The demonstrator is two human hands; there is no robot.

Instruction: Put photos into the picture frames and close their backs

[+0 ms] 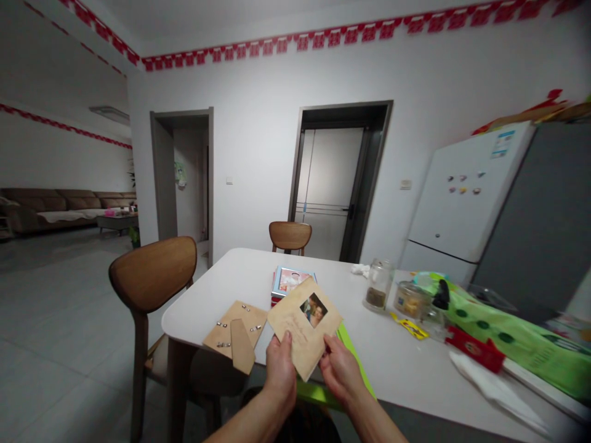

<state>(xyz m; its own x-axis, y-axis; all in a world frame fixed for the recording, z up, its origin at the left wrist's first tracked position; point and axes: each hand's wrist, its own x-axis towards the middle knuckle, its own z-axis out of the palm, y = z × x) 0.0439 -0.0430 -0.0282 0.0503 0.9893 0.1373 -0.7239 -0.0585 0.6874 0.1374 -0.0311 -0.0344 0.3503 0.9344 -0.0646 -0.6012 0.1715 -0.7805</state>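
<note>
A cream card [300,332] with a small photo near its upper right is held tilted above the table's front edge. My left hand [281,366] grips its lower left edge, thumb on top. At its lower right edge, my right hand [339,369] pinches it. To the left lies a brown frame backing [242,335] with metal clips and a stand flap. Behind the card, a stack topped by a light blue picture frame [290,280] is partly covered. A bright green item [353,354] shows under the card and beside my right hand.
On the right of the white table [221,277] stand a glass jar [378,286], a food container [410,298], a yellow packet [413,326] and a green bag [512,332]. Wooden chairs [154,274] stand at the left and far side.
</note>
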